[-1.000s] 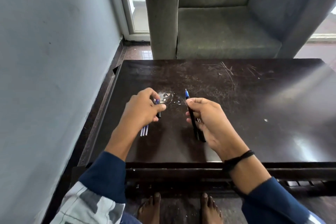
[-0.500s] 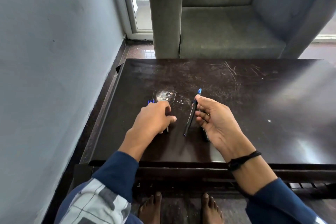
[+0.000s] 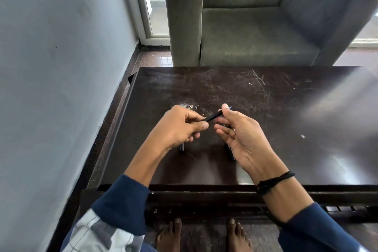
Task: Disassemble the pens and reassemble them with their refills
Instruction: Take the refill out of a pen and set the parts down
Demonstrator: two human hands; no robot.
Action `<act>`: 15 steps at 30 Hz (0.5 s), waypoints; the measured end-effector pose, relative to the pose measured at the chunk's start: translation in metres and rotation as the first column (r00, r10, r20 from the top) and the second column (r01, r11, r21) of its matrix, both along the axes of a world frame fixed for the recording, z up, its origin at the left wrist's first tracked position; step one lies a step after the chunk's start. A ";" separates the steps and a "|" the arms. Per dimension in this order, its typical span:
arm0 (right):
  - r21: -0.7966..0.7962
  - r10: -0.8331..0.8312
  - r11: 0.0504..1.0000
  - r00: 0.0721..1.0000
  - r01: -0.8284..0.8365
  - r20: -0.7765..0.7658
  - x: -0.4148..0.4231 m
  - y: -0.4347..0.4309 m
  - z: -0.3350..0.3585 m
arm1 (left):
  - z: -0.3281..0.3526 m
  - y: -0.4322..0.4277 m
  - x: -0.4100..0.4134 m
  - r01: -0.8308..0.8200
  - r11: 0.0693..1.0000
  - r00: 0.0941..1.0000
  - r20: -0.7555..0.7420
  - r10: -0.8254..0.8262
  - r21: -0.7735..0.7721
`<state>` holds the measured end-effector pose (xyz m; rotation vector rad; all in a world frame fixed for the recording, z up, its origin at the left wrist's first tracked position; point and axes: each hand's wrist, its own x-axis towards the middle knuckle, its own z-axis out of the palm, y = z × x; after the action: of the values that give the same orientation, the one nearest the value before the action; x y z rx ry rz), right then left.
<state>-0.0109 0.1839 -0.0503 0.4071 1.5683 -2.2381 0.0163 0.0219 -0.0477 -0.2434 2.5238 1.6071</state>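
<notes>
A black pen (image 3: 213, 117) with a blue tip hangs above the dark table (image 3: 286, 129), held between both hands. My left hand (image 3: 180, 127) pinches its near end with thumb and fingers. My right hand (image 3: 239, 131) pinches the tip end with thumb and forefinger, its other fingers loosely spread. Below my left hand the end of a black pen part (image 3: 181, 148) lies on the table. Another black pen part (image 3: 230, 152) lies partly hidden under my right hand.
A grey armchair (image 3: 255, 26) stands just beyond the table's far edge. A grey wall (image 3: 61, 67) runs close along the table's left side. A pale smudge (image 3: 187, 106) marks the tabletop behind my left hand. My bare feet (image 3: 202, 235) show under the near edge.
My left hand has lifted off the table and taken the near end of the pen. The pen has swung from lengthwise to nearly crosswise between both hands.
</notes>
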 end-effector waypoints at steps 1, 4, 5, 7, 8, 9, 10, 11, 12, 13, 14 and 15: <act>0.021 -0.001 1.000 1.000 0.001 -0.007 0.000 0.000 0.000 | 0.001 -0.003 0.000 0.008 1.000 1.000 0.001 -0.008 -0.011; 0.068 0.011 0.998 0.999 -0.009 -0.034 0.001 0.000 -0.002 | 0.001 -0.008 0.002 0.060 0.996 0.998 0.008 -0.059 -0.060; 0.080 0.017 0.997 0.999 -0.013 -0.048 0.001 0.000 -0.002 | 0.002 -0.008 0.003 0.071 0.995 0.997 0.000 -0.071 -0.074; 0.091 0.030 0.996 0.997 -0.023 -0.075 0.002 -0.001 -0.003 | 0.003 -0.004 0.004 0.078 0.994 0.996 -0.026 -0.081 -0.075; 0.093 0.035 0.995 0.996 -0.027 -0.085 0.003 -0.002 -0.004 | 0.003 -0.001 0.004 0.077 0.995 0.996 -0.043 -0.080 -0.069; 0.094 0.038 0.995 0.995 -0.029 -0.091 0.003 -0.002 -0.004 | 0.004 0.002 0.004 0.072 0.995 0.995 -0.062 -0.076 -0.066; 0.093 0.040 0.995 0.995 -0.031 -0.095 0.003 -0.002 -0.003 | 0.004 0.004 0.003 0.063 0.996 0.994 -0.081 -0.069 -0.065; 0.088 0.040 0.996 0.995 -0.032 -0.096 0.003 -0.001 -0.003 | 0.005 0.006 0.003 0.055 0.996 0.994 -0.096 -0.061 -0.067; 0.078 0.040 0.996 0.995 -0.032 -0.096 0.003 -0.001 -0.002 | 0.006 0.007 0.003 0.053 0.996 0.993 -0.099 -0.060 -0.067; 0.067 0.040 0.997 0.995 -0.034 -0.095 0.003 0.000 -0.002 | 0.008 0.007 0.004 0.060 0.996 0.994 -0.089 -0.065 -0.059; 0.058 0.042 0.998 0.995 -0.037 -0.095 0.003 -0.001 -0.002 | 0.009 0.006 0.004 0.074 0.996 0.994 -0.074 -0.077 -0.043; 0.050 0.046 0.998 0.994 -0.042 -0.095 0.004 -0.001 -0.002 | 0.010 0.005 0.005 0.091 0.996 0.994 -0.059 -0.092 -0.019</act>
<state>-0.0073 0.1827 -0.0523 0.2792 1.6655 -2.2202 0.0215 0.0270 -0.0377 -0.0817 2.5522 1.5833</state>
